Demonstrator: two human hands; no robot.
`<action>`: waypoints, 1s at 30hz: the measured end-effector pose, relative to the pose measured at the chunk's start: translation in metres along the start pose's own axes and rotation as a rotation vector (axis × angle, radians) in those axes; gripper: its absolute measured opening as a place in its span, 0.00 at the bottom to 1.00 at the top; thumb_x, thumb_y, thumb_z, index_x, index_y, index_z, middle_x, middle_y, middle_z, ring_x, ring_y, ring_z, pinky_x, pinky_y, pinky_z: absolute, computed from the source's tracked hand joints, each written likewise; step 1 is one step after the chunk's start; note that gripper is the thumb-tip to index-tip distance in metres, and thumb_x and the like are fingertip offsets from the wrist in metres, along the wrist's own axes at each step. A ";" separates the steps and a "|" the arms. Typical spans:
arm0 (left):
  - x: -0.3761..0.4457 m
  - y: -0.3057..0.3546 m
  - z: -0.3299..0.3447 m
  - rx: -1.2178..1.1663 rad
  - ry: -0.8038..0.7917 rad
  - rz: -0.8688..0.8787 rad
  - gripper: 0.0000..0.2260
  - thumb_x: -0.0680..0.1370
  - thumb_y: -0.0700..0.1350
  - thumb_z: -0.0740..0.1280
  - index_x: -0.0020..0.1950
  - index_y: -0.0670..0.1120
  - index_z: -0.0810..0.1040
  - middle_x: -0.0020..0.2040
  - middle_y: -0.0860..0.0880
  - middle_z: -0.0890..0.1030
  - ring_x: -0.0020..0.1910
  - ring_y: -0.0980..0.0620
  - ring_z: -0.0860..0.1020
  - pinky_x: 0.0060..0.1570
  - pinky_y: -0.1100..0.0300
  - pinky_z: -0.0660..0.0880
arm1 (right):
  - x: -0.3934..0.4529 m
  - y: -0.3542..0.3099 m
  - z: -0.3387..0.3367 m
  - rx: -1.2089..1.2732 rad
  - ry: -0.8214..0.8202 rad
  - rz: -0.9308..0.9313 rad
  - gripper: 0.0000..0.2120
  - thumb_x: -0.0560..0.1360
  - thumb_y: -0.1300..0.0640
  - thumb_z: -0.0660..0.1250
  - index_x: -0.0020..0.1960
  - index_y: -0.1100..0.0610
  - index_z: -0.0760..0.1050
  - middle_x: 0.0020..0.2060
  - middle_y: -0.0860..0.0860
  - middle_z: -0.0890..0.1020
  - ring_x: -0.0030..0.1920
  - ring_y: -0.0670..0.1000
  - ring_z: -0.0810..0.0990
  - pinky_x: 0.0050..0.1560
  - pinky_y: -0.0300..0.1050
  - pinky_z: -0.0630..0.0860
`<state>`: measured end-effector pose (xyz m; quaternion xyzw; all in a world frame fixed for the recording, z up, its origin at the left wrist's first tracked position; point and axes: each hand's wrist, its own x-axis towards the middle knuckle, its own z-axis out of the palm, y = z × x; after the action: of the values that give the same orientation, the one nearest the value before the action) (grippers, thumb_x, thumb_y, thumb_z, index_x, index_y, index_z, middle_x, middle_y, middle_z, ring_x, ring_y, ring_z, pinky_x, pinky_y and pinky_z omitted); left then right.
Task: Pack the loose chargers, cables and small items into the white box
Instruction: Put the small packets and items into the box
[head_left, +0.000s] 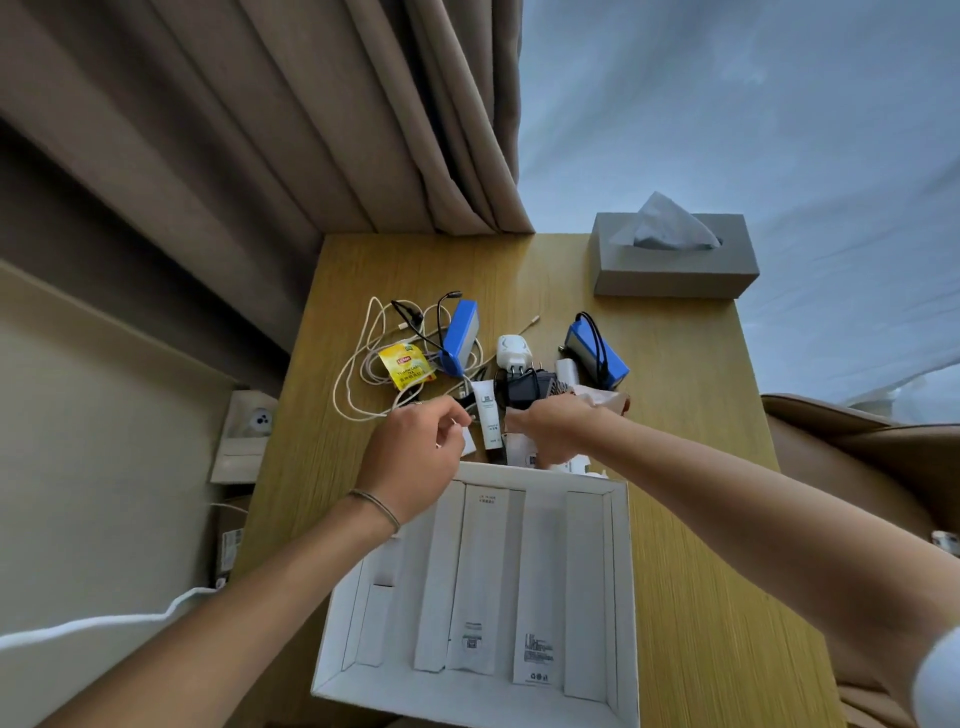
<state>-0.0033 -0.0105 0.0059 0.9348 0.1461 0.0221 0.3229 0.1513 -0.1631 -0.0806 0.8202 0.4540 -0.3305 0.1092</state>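
The open white box (621, 571) lies at the table's near edge with several long white paper packets inside. Just beyond it sits the loose pile: a yellow tea bag (406, 365), white cables (358, 374), two blue packs (460, 335) (597, 353), a white plug (511, 351), a black adapter (525, 389) and a white tube (487, 415). My left hand (415, 457) hovers over the box's far left corner, fingers curled, thumb and forefinger pinched by the tube; what they hold is hidden. My right hand (556, 428) is palm down, fingers closed on white packets (530, 460) at the box's far edge.
A grey tissue box (675, 265) stands at the far right corner of the wooden table (691, 519). Beige curtains (311, 130) hang behind the table. A wall socket (252, 421) and a white cord (104, 623) are at the left, a tan chair (857, 452) at the right.
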 end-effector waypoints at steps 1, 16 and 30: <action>0.002 -0.001 0.002 0.000 -0.008 -0.014 0.07 0.77 0.40 0.66 0.47 0.50 0.82 0.35 0.54 0.80 0.35 0.57 0.78 0.35 0.54 0.78 | 0.000 0.001 0.000 -0.023 0.019 -0.017 0.24 0.72 0.55 0.73 0.66 0.52 0.70 0.35 0.49 0.74 0.33 0.49 0.73 0.27 0.44 0.67; 0.065 -0.045 0.024 0.207 -0.308 -0.273 0.07 0.77 0.39 0.67 0.48 0.51 0.80 0.45 0.52 0.81 0.44 0.52 0.80 0.46 0.53 0.81 | -0.017 0.024 -0.006 0.859 0.363 0.122 0.07 0.76 0.58 0.72 0.51 0.52 0.75 0.44 0.47 0.80 0.43 0.50 0.81 0.40 0.46 0.81; 0.093 -0.052 0.059 0.661 -0.570 -0.079 0.22 0.67 0.63 0.75 0.52 0.52 0.73 0.50 0.51 0.78 0.47 0.50 0.76 0.40 0.55 0.70 | -0.066 0.017 -0.025 1.883 0.333 0.212 0.31 0.70 0.65 0.77 0.69 0.46 0.75 0.57 0.49 0.75 0.57 0.57 0.83 0.53 0.54 0.83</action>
<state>0.0801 0.0199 -0.0771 0.9504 0.0861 -0.2968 0.0345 0.1517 -0.2051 -0.0219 0.6449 -0.0642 -0.4273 -0.6305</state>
